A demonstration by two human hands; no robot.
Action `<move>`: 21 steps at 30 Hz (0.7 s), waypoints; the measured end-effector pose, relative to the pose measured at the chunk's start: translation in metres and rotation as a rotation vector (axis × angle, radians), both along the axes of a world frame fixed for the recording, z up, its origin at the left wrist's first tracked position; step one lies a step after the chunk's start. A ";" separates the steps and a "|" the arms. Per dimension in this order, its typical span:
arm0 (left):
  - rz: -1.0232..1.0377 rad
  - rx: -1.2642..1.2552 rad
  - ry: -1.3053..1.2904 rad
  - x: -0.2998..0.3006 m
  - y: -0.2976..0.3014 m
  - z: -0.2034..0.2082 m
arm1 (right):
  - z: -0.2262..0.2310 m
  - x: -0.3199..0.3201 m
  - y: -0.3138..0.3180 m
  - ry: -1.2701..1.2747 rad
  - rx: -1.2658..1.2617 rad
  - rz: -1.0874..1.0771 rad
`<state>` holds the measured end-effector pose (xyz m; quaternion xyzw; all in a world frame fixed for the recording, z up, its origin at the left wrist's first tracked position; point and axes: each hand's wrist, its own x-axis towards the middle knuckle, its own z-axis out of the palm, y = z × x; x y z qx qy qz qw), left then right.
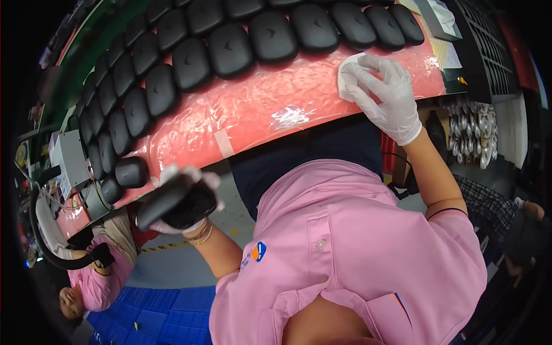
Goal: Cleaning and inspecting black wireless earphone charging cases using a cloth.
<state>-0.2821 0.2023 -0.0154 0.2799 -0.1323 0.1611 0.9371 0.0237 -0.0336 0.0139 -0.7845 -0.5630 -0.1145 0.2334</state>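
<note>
My left hand (211, 180), in a white glove and blurred by motion, is closed around a black rounded case (165, 201) off the near left edge of the table. The case appears to have two parts, one matt and one glossy; how they join is unclear. On the right, my gloved right hand (386, 95) pinches a folded white cloth (345, 80) against the table's surface. Beyond both hands, several black rounded cases (230, 50) lie in curved rows, each with a small mark on top.
Glossy clear film covers the pink tabletop (259, 109). A grey box (70, 158) with cables stands at the left end. Another person (106, 276) in pink is at the lower left. A black slatted crate (486, 43) stands right, above hanging shiny metal parts (472, 132).
</note>
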 end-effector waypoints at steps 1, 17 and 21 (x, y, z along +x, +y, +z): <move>-0.014 -0.060 0.034 0.024 -0.010 0.006 | 0.002 0.003 -0.003 -0.013 0.034 0.003; 0.023 -0.098 0.364 0.146 -0.069 -0.001 | 0.083 0.208 -0.009 -0.323 0.170 -0.354; -0.073 -0.232 0.281 0.151 -0.067 -0.004 | 0.087 0.333 -0.008 -0.466 0.114 -0.370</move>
